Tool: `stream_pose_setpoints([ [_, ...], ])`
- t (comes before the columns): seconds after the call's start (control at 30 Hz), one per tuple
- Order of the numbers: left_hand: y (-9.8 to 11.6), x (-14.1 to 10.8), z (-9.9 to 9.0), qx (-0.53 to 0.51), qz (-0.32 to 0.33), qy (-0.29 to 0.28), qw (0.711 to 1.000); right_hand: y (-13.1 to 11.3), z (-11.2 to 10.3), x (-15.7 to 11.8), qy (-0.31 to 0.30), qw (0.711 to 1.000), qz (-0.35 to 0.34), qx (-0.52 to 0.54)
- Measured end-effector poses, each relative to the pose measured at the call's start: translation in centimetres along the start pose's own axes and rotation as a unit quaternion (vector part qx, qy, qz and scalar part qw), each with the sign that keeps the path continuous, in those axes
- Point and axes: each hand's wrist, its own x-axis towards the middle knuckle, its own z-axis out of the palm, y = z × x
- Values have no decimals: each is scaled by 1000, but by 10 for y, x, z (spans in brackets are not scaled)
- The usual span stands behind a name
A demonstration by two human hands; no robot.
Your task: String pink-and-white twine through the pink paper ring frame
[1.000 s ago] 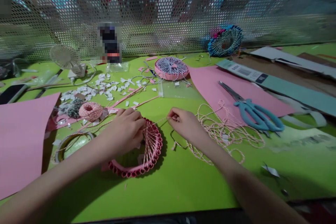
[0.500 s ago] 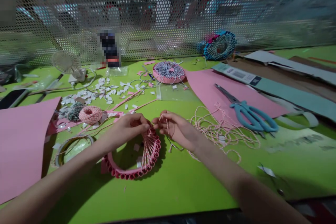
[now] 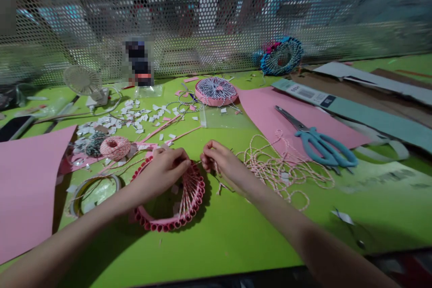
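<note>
A pink ring of small rolled paper tubes [image 3: 162, 226] rests on the green table, with pink-and-white string fanned across its right side. My left hand [image 3: 168, 166] is closed over the ring's far edge, its thumb and fingers pinched where the strings meet the rim. Just right of the ring, my right hand [image 3: 218, 159] is closed on the pink-and-white string [image 3: 270, 166]. A loose heap of that string spreads beside my right wrist. The exact grip of the left fingertips is partly hidden.
Blue-handled scissors [image 3: 324, 146] lie on pink paper at the right. A ball of pink string [image 3: 115, 148], a tape roll [image 3: 78, 209] and paper scraps are at the left. A finished pink round [image 3: 216, 92] and a small fan [image 3: 83, 81] stand farther back.
My right hand has curled its fingers in more tightly around the string and shifted slightly left. My left hand has moved slightly, and more of the ring's far-left rim shows.
</note>
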Motion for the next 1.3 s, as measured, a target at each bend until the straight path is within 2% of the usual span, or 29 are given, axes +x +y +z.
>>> stream_pose_setpoints([
  [0.13, -2, 1, -1, -90, -12, -11, 996, -1, -3, -2, -23, 999, -25, -26],
  [0.2, -3, 2, 0, -103, -14, -7, 995, -2, -3, -3, -17, 998, -38, -39],
  [0.37, -1, 3, 5, -36, -1, 20, 999, 3, -1, -2, 4, 989, -62, -136],
  [0.53, -1, 2, 9, 25, 8, 23, 999, 7, -4, 1, 35, 970, -90, -225],
  [0.73, -3, 2, 10, 12, 14, 37, 999, 4, -6, -2, 66, 956, -130, -255],
  [0.83, -3, 2, 11, -10, 10, 42, 999, -1, -5, -6, 43, 959, -142, -242],
  [1.0, -3, 3, 12, -26, 20, 53, 998, -11, -5, -19, -8, 936, -181, -302],
  [1.2, -3, 3, 12, 37, 46, 47, 997, -16, 5, -16, -97, 954, -209, -190],
  [1.3, -2, 4, 12, 68, 43, 47, 996, -17, 5, -11, -112, 949, -229, -184],
])
